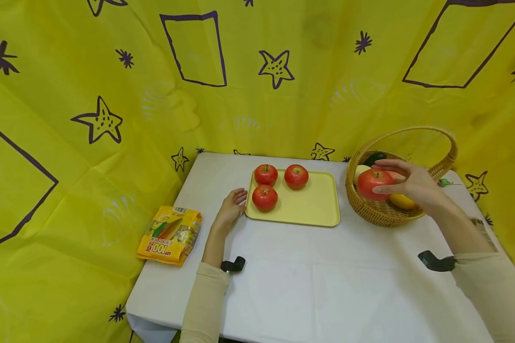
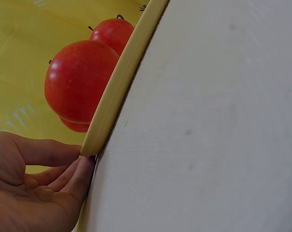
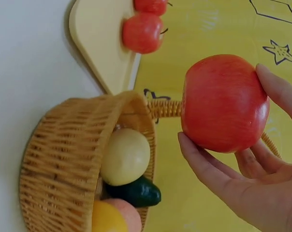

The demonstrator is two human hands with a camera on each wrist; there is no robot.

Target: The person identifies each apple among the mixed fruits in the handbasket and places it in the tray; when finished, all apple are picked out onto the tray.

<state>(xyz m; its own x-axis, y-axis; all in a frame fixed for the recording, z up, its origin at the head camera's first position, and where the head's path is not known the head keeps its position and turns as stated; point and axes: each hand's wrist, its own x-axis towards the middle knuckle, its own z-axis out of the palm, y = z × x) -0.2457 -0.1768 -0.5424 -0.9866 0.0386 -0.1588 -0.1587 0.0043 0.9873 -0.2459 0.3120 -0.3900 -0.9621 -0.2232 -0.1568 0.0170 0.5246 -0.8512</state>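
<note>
A red apple [image 1: 375, 184] is held in my right hand [image 1: 416, 183], above the wicker basket [image 1: 371, 212]. The right wrist view shows thumb and fingers around this apple [image 3: 226, 104], clear of the basket's rim. My left hand [image 1: 231, 206] is at the left edge of the yellow tray [image 1: 309, 207]. Seen from the left wrist, the thumb and fingertips touch the tray's rim [image 2: 122, 82]. On the tray sit three red apples: one at the back left [image 1: 265, 175], another in front of it [image 1: 264, 198], and a third towards the middle [image 1: 296, 176].
The basket holds a pale round fruit [image 3: 126, 157], a dark green one [image 3: 136, 191], a yellow one [image 1: 402, 201] and a pinkish one. Its tall handle [image 1: 412, 128] arches overhead. A yellow snack bag [image 1: 170, 235] lies at the table's left. Yellow patterned cloth hangs behind.
</note>
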